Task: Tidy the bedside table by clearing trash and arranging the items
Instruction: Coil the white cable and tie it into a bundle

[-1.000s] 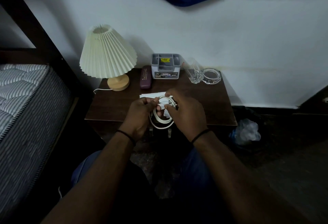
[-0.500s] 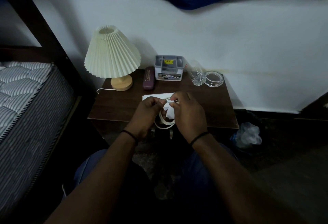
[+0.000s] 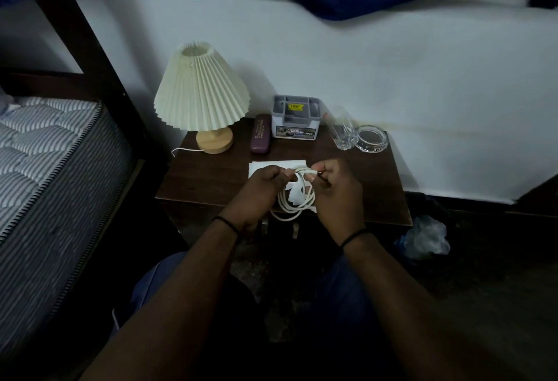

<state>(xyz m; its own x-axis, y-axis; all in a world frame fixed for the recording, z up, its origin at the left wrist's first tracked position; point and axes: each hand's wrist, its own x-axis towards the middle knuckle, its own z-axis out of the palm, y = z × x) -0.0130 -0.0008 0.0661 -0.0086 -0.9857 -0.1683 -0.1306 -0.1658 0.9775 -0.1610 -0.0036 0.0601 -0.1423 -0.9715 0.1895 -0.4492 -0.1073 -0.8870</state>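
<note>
White cable point(image 3: 294, 199), one coil of several loops, hangs over the near edge of the bedside table point(image 3: 211, 178). The left hand point(image 3: 262, 192) pinches the top of the coil; the right hand point(image 3: 335, 190) pinches its plug end. One white paper point(image 3: 265, 166) lies under the hands. Behind stand one pleated lamp point(image 3: 200, 94), one maroon case point(image 3: 261, 137), one grey organiser box point(image 3: 296, 116), one drinking glass point(image 3: 341, 133) and one glass ashtray point(image 3: 371, 139). A striped mattress point(image 3: 45, 151) lies left; one plastic bag point(image 3: 425, 237) sits on the dark floor, right.
</note>
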